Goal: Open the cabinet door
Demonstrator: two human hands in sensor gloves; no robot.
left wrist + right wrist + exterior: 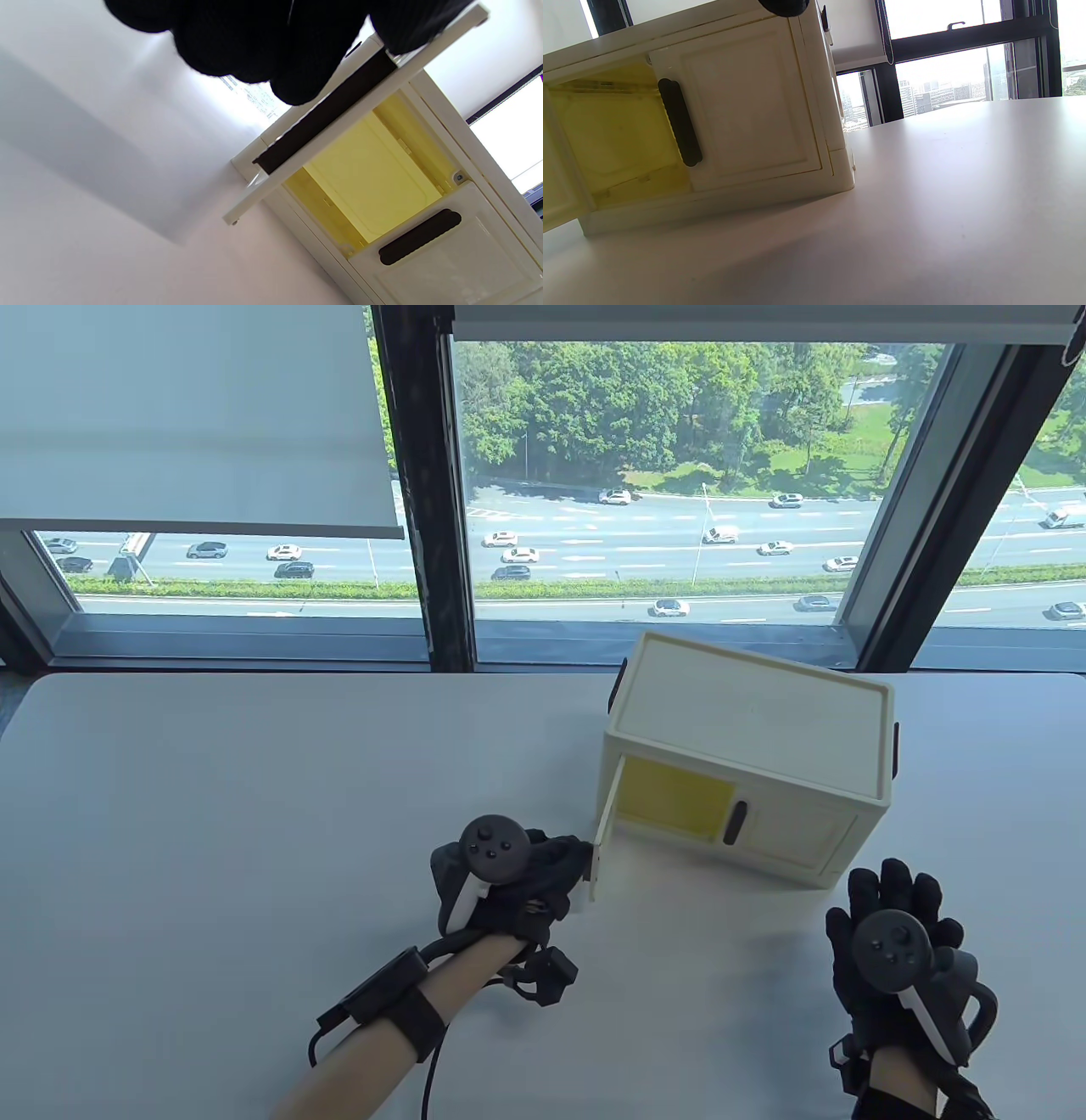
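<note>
Behind the cream plastic cabinet [755,729] runs a window; left hand [509,882] grips its swung-open door [607,831], right hand [899,950] spread flat.

High-rise office, white table [254,814] by tall windows [662,475], highway [594,534] far below

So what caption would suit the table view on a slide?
Gloved left hand holds the cabinet's left door swung open; right hand rests nearby.
</note>
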